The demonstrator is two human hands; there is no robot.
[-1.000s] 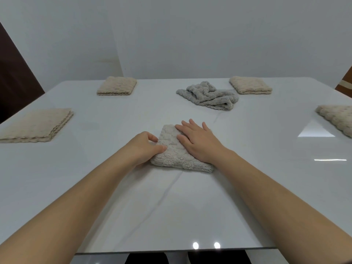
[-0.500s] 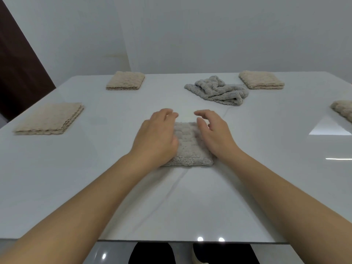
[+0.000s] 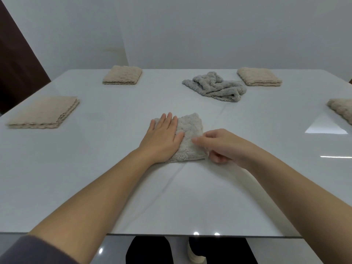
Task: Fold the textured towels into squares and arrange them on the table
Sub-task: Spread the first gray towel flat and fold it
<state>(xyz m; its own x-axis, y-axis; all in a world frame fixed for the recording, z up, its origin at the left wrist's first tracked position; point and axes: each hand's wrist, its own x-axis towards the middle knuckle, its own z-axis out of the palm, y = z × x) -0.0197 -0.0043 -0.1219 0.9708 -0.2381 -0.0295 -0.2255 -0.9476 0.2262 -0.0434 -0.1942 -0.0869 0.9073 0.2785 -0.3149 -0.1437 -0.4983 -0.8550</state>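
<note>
The left hand (image 3: 163, 139) lies flat on the left half of the folded towel (image 3: 190, 134). Its fingers (image 3: 168, 121) are straight and close together, pressing the cloth down, with the thumb spread across the middle of the towel. The right hand (image 3: 223, 146) sits at the towel's right edge with its fingers (image 3: 198, 141) curled. The forefinger reaches over the top layer and the thumb is tucked low beside the near right corner, pinching that edge, though the hand is slightly blurred. The towel itself is a pale, nubbly square lying flat on the white table (image 3: 95, 178) directly under both sets of fingers. Well beyond the right fingertips a crumpled grey towel (image 3: 215, 86) lies unfolded in a heap. Just past it, further right, is a folded beige towel (image 3: 259, 77). Far out to the right of the right fingers another beige towel (image 3: 341, 109) is cut off by the frame edge. Well left of the left fingers lies a flat beige square (image 3: 43, 112), and far beyond them to the left is a smaller beige square (image 3: 122, 75).
</note>
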